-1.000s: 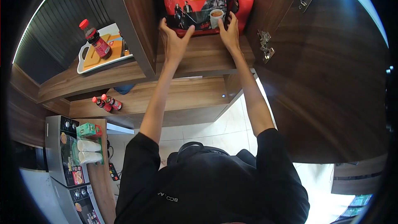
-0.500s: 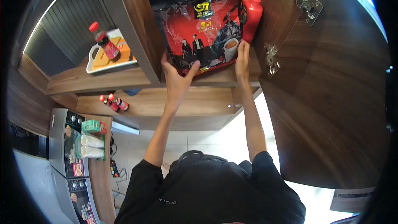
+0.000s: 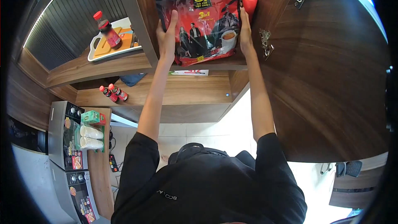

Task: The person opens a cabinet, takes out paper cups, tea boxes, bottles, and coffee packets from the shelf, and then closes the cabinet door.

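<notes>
Red-and-black glossy plastic coffee bag (image 3: 203, 20) stands roughly upright between our hands at twelve o'clock in our view, in front of a brown wood-grain cabinet compartment (image 3: 146, 8); we cannot tell whether its base touches the shelf. Our left hand (image 3: 167, 43) grips the bag's edge at nine o'clock, thumb laid across the front. Our right hand (image 3: 246, 33) grips the opposite edge, at the bag's three o'clock. Just beside it, at one o'clock in our view, we see red plastic bottles (image 3: 249, 0), and at three o'clock a dark wooden door (image 3: 331, 79) swung open on metal hinges. Toward ten o'clock, a white tray (image 3: 90, 56) carries an orange board (image 3: 100, 49) and a dark, red-capped bottle (image 3: 111, 36).
</notes>
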{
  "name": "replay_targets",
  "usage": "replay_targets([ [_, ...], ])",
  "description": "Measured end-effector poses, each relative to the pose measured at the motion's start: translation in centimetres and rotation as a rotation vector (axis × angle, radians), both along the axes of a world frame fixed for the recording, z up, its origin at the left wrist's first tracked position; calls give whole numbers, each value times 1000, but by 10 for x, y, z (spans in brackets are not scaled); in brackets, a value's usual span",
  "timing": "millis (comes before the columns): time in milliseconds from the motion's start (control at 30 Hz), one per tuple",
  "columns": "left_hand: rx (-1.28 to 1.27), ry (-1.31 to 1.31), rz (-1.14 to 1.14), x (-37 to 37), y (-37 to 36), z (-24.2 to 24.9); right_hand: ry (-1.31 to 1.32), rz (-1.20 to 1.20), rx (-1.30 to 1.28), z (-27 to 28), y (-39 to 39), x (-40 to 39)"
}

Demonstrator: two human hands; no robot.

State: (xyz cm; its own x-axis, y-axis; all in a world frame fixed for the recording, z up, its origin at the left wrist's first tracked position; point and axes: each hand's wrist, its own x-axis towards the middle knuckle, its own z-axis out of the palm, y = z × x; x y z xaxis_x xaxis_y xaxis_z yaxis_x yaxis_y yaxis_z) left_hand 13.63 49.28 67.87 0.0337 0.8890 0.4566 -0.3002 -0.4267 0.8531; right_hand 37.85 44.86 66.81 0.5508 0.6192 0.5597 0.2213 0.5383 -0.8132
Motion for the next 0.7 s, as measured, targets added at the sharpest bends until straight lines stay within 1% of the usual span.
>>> replay_targets([
  [67, 20, -33, 62, 2, -9, 13, 7, 66, 17, 11, 6, 3],
  [133, 75, -57, 142, 1, -38, 20, -81, 92, -76, 25, -8, -3],
  [167, 98, -66, 172, 0, -50, 23, -98, 0, 54, 28, -15, -15],
  [200, 122, -74, 203, -2, -62, 27, -77, -12, 49, 33, -26, -24],
  [267, 99, -134, 153, -8, -79, 38, -36, -34, 35, 40, -45, -38],
  [300, 110, -141, 156, -15, -81, 41, 47, -63, 43, 44, -50, -46],
  [400, 72, -213, 131, -41, -106, 58, 131, 1, 148, 72, -94, -87],
  [433, 6, -244, 134, -52, -112, 57, 77, -48, 59, 69, -105, -92],
  [467, -65, -273, 143, -64, -121, 53, 73, -58, 45, 67, -115, -104],
  [500, -34, -284, 100, -80, -136, 51, 73, -65, 27, 66, -126, -120],
  [533, -44, -278, 131, -95, -146, 40, 73, -66, 7, 63, -137, -137],
  [600, -70, -361, 265, -119, -169, 17, 194, -100, -13, 45, -153, -174],
  [633, -54, -323, 300, -136, -183, 1, 128, -37, -59, 34, -164, -188],
  [700, -50, -254, 397, -163, -206, -31, 102, 46, -114, 4, -178, -213],
])
